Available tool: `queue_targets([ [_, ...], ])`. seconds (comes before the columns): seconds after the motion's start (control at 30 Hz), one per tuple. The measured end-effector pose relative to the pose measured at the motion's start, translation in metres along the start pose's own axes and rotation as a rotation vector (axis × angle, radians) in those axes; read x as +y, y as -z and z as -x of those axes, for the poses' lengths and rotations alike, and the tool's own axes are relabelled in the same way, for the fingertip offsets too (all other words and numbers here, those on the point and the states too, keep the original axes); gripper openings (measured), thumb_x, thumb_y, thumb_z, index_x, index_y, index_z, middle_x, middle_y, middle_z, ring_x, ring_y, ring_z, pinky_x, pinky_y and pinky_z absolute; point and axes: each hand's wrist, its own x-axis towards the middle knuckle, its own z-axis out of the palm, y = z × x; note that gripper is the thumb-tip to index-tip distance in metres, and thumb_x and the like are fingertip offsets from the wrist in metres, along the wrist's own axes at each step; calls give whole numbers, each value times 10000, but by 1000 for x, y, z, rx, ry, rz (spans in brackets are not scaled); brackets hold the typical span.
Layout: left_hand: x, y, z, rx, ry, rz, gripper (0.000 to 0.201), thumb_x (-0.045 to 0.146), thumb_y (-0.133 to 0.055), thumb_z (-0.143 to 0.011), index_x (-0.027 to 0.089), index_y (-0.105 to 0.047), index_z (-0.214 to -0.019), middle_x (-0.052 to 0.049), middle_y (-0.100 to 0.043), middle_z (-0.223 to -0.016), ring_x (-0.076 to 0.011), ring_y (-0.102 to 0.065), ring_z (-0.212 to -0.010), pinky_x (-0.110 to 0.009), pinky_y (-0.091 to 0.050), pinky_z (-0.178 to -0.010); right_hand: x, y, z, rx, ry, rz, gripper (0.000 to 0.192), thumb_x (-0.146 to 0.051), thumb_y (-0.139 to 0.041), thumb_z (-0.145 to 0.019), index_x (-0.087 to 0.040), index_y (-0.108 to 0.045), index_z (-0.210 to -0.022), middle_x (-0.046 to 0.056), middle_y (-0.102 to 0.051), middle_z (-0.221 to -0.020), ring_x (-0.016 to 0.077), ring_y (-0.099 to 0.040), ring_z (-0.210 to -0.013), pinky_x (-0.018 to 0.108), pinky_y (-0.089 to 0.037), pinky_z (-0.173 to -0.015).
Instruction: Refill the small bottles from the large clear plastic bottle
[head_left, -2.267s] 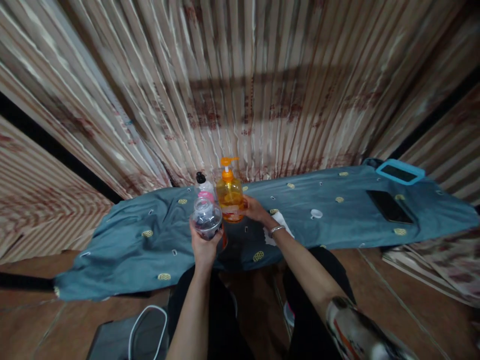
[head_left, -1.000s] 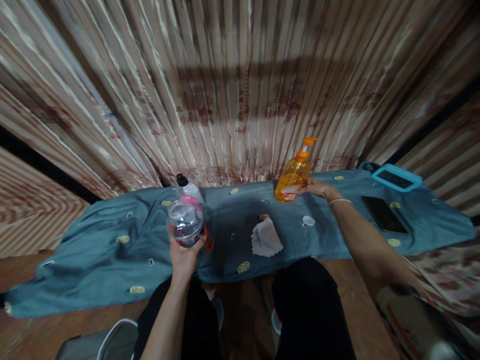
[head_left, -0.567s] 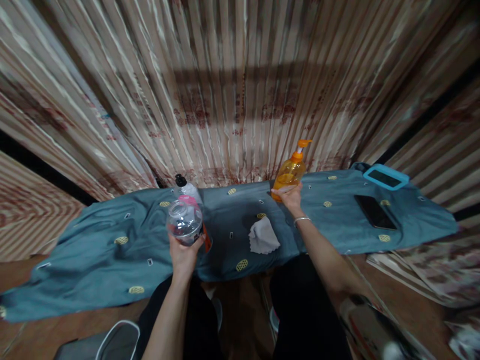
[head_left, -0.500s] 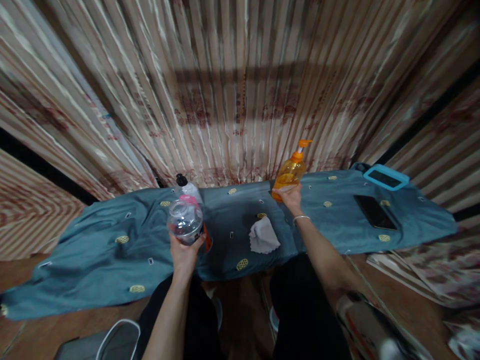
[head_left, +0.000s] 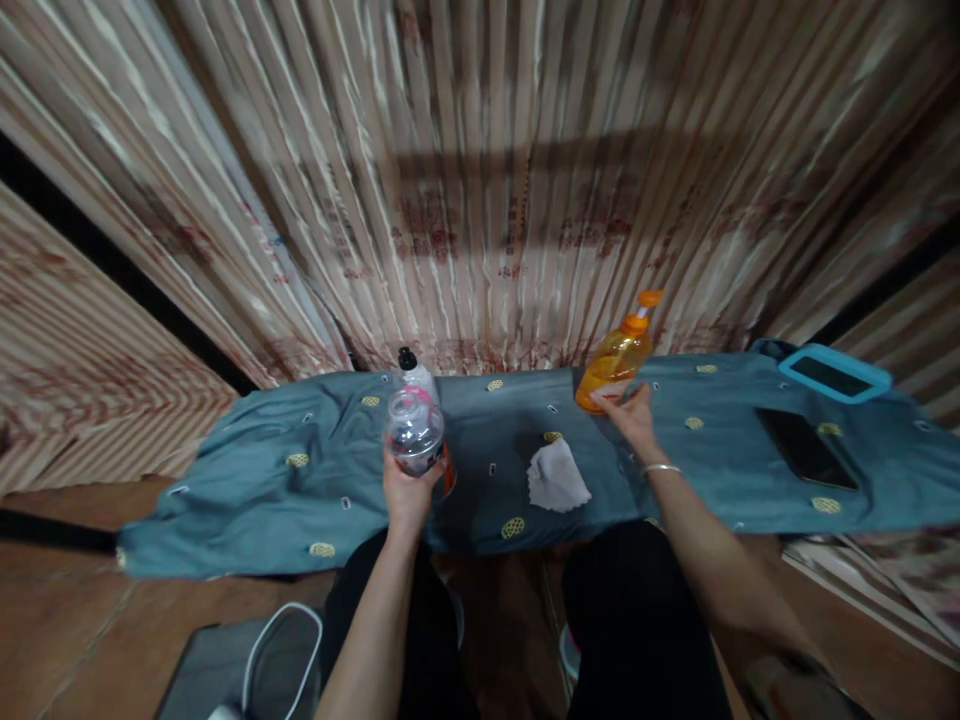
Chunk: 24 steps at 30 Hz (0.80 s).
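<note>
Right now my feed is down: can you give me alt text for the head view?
The left hand grips a clear plastic bottle above a blue-grey patterned cloth, while the right hand touches the base of an orange pump bottle standing at the cloth's far edge. A white rag lies between the hands, and a dark phone lies further right.

One head-worn camera looked forward and steeply down from close above the person's lap, facing the cloth-covered worktop [head_left: 255, 490] and the curtain [head_left: 480, 180] behind it.
</note>
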Motion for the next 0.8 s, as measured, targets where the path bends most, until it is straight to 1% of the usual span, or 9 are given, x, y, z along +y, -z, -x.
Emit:
queue_targets([
  [0.1, -2, -1, -3, -20, 12, 9, 985, 192, -893, -510, 202, -483, -1406, -95, -728, -1224, -258, -707, -1114, -398, -523, -1045, -7, 11, 32, 50, 79, 5, 443, -387, -673, -973, -207, -576, -1366, 101, -583, -1422, 277, -622, -1224, 523, -530, -1014],
  [0.2, -8, -3, -8, -43, -5, 38, 1033, 164, -886, -529, 226, -434, -1456, -87, -712, -1279, -251, -691, -1172, -387, -502, -1082, -28, 4, 58, -32, 244, -24, 478, -398, -678, -966, -212, -561, -1390, 106, -559, -1455, 295, -596, -1266, 554, -509, -1041],
  [0.3, -12, -5, -8, -72, -17, 48, 1146, 152, -878, -554, 257, -309, -1543, -104, -621, -1438, -262, -629, -1302, -399, -450, -1154, -71, -34, 72, -215, 422, -77, 468, -395, -678, -968, -210, -567, -1383, 105, -571, -1443, 289, -608, -1253, 543, -516, -1034],
  [0.4, -9, -6, -3, -71, -42, 67, 1246, 142, -847, -591, 263, -133, -1605, -135, -430, -1614, -266, -487, -1464, -392, -368, -1230, -128, -93, 73, -423, 554, -123, 430, -392, -667, -978, -209, -585, -1359, 100, -594, -1416, 272, -629, -1221, 518, -535, -1014],
  [0.43, -8, -6, -1, -70, -49, 76, 1261, 141, -838, -597, 252, -98, -1612, -146, -373, -1647, -267, -443, -1497, -385, -356, -1240, -147, -114, 72, -482, 577, -133, 408, -390, -660, -982, -215, -595, -1345, 98, -602, -1404, 261, -638, -1201, 503, -543, -1005],
  [0.5, -6, -4, 5, -74, -58, 80, 1288, 157, -838, -596, 214, -55, -1617, -173, -326, -1665, -283, -401, -1523, -387, -356, -1243, -181, -153, 69, -589, 600, -151, 386, -388, -657, -986, -212, -606, -1326, 94, -620, -1375, 248, -654, -1166, 483, -557, -981],
  [0.6, -7, 1, 11, -64, -84, 50, 1277, 204, -841, -607, 178, -57, -1615, -201, -270, -1681, -315, -327, -1557, -432, -300, -1275, -213, -196, 68, -717, 590, -176, 381, -384, -663, -983, -197, -610, -1310, 89, -638, -1334, 238, -671, -1123, 464, -574, -944],
  [0.7, -11, 8, 13, -29, -135, -15, 1216, 261, -834, -642, 166, -101, -1608, -215, -196, -1699, -338, -211, -1596, -489, -199, -1305, -222, -212, 66, -802, 563, -202, 368, -391, -668, -979, -182, -626, -1279, 74, -661, -1281, 234, -687, -1076, 440, -590, -906],
  [0.8, -11, 18, 14, -11, -254, -87, 1130, 338, -810, -704, 151, -147, -1600, -232, -205, -1687, -363, -177, -1598, -544, -182, -1299, -211, -199, 59, -782, 523, -226, 368, -396, -666, -979, -181, -628, -1276, 72, -661, -1280, 238, -685, -1078, 441, -588, -907],
])
